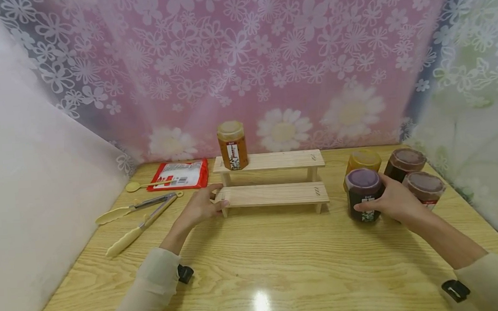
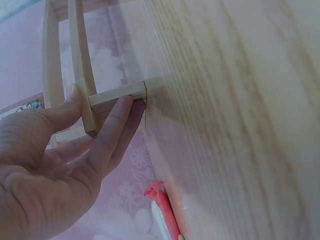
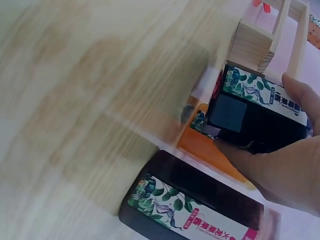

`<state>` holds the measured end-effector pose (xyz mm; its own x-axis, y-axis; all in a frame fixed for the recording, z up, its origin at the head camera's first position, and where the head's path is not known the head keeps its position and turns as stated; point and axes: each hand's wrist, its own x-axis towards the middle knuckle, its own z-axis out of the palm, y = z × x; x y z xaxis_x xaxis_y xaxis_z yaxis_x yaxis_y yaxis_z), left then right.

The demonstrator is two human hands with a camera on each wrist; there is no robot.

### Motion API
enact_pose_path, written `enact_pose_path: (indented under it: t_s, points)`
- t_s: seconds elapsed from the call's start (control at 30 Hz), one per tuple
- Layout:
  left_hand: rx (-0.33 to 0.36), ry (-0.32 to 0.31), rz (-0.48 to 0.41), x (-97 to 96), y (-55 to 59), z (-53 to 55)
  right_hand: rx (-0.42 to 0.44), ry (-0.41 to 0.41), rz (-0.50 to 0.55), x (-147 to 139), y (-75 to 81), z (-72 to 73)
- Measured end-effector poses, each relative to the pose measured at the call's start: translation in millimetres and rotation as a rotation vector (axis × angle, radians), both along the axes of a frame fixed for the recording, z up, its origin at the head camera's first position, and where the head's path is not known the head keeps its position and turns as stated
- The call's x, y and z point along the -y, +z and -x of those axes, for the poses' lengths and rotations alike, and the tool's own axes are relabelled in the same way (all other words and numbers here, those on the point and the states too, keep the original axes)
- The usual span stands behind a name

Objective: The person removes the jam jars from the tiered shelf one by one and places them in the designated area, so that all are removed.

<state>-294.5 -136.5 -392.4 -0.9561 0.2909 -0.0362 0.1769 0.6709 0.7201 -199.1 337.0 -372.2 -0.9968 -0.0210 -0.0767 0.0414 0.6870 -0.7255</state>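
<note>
In the head view my right hand (image 1: 397, 198) grips a dark jam jar with a purple lid (image 1: 364, 196), thumb across its front. The right wrist view shows this jar's label and dark side (image 3: 260, 107) between thumb and fingers. My left hand (image 1: 200, 206) holds the left end of the lower step of a two-step wooden stand (image 1: 273, 194). From the left wrist, the thumb lies at the board and fingertips (image 2: 122, 107) are against its short leg. On the upper step, at the left, stands an orange-brown jar with a pale lid (image 1: 233, 147).
Behind the held jar is a yellow-lidded jar (image 1: 364, 158). Two dark jars, one farther back (image 1: 405, 162) and one nearer (image 1: 424, 187), stand to the right. At the left lie a red-and-white packet (image 1: 181, 174), a yellow spoon (image 1: 135, 186) and yellow-tipped tongs (image 1: 141, 221). A flowered curtain (image 1: 243, 56) hangs behind.
</note>
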Motion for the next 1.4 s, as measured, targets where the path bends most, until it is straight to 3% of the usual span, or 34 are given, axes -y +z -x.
enact_pose_path:
  t_s: [0.47, 0.83, 1.4]
  points:
    - [0.005, 0.01, 0.004, -1.2, 1.7, -1.3, -0.009, 0.032, 0.105, -7, -4.5, -5.6]
    - [0.013, 0.004, -0.007, -0.7, 0.0, -0.5, 0.019, -0.003, 0.152, -10, -3.2, -10.4]
    - [0.042, 0.008, -0.059, -0.5, 1.1, -1.1, -0.126, 0.007, 0.159, -8, 25.0, -11.1]
